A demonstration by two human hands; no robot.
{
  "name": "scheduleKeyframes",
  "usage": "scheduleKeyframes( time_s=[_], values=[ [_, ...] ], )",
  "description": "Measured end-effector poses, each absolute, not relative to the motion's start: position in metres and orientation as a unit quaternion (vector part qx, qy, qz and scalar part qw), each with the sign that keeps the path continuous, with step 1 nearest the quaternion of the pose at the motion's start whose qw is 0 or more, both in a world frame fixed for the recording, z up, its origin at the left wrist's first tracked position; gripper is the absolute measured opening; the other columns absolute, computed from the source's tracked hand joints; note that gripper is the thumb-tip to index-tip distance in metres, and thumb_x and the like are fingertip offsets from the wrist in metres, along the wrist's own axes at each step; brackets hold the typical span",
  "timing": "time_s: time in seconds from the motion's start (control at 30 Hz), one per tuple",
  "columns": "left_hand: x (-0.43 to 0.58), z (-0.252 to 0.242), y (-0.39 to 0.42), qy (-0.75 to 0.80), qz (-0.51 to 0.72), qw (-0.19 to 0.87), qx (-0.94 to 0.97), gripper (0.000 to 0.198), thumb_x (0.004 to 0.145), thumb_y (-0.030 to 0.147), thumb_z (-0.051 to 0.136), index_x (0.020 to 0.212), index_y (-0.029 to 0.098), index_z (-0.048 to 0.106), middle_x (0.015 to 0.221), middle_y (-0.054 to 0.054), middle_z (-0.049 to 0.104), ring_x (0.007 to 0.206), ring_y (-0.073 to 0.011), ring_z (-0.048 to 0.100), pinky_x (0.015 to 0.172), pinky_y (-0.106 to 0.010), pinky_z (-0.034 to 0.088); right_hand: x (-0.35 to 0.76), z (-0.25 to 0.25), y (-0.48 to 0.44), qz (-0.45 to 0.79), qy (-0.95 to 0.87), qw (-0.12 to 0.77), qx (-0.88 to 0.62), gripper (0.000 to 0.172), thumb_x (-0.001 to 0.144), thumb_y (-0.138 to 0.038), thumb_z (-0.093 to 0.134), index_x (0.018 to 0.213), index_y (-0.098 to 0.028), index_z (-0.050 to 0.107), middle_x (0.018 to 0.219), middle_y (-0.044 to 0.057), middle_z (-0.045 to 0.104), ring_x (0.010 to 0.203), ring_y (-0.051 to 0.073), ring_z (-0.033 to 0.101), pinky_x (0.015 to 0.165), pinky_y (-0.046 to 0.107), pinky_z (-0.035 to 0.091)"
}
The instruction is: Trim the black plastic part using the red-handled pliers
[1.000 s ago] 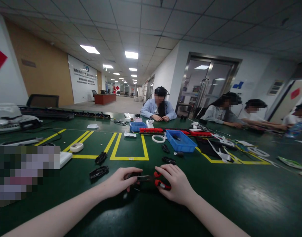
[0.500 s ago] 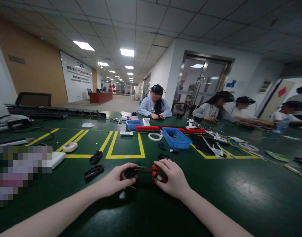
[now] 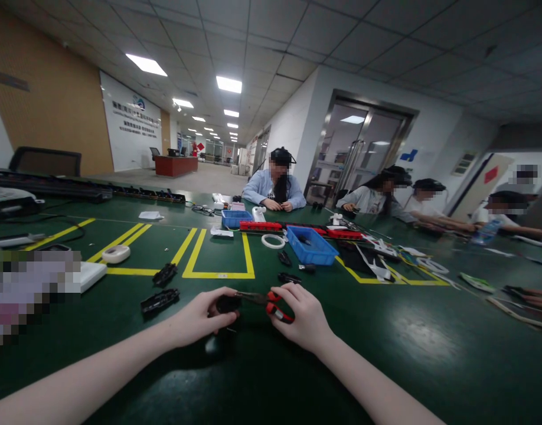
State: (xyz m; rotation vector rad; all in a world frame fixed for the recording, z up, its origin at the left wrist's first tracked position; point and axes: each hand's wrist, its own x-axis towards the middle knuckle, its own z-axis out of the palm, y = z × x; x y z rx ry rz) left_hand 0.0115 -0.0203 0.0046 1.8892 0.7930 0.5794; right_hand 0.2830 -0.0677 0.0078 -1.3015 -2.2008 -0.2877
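Note:
My left hand [image 3: 200,316] is closed around a small black part [image 3: 227,304] just above the green table [image 3: 271,383]. My right hand [image 3: 300,316] grips red-handled cutters [image 3: 271,306], whose dark jaws point left and meet the black part. Both hands sit close together near the table's front middle. Two more black parts [image 3: 159,300] [image 3: 165,274] lie to the left of my left hand, and another black part [image 3: 290,277] lies just beyond my right hand.
Yellow tape boxes [image 3: 218,273] mark the table. A blue bin [image 3: 310,245], white tape rings [image 3: 273,241] [image 3: 116,254], a red strip [image 3: 260,226] and a smaller blue box [image 3: 235,218] stand farther back. Other people sit across and along the right side. A white box [image 3: 91,275] lies at left.
The view has swung slightly up and right, so everything sits lower-left in frame. My hands keep the same hold on the black part and the cutters, pressed a little closer together.

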Motion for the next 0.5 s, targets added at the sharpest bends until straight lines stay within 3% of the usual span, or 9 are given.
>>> scheduleKeyframes(
  time_s=[0.23,0.5],
  values=[
    [0.011,0.0051,-0.0168,0.31,0.244,0.516,0.76,0.05,0.086,0.045,0.064,0.126,0.017,0.055,0.101,-0.007,0.069,0.068,-0.0148,0.061,0.064,-0.028,0.05,0.2843,0.0044,-0.0651,-0.115,-0.831,0.296,-0.457,0.039,0.076,-0.025,0.067,0.114,-0.021,0.058,0.104,0.009,0.066,0.092,0.024,0.063,0.077,0.038,0.054],
    [0.0096,0.0043,-0.0137,0.313,0.241,0.539,0.744,0.03,0.084,0.036,0.066,0.106,0.016,0.062,0.086,-0.002,0.067,0.073,-0.0165,0.063,0.069,-0.03,0.053,0.2843,0.0046,-0.0669,-0.117,-0.854,0.284,-0.42,0.042,0.076,-0.023,0.066,0.117,-0.02,0.056,0.104,0.009,0.066,0.088,0.023,0.062,0.074,0.038,0.053]
  ],
)
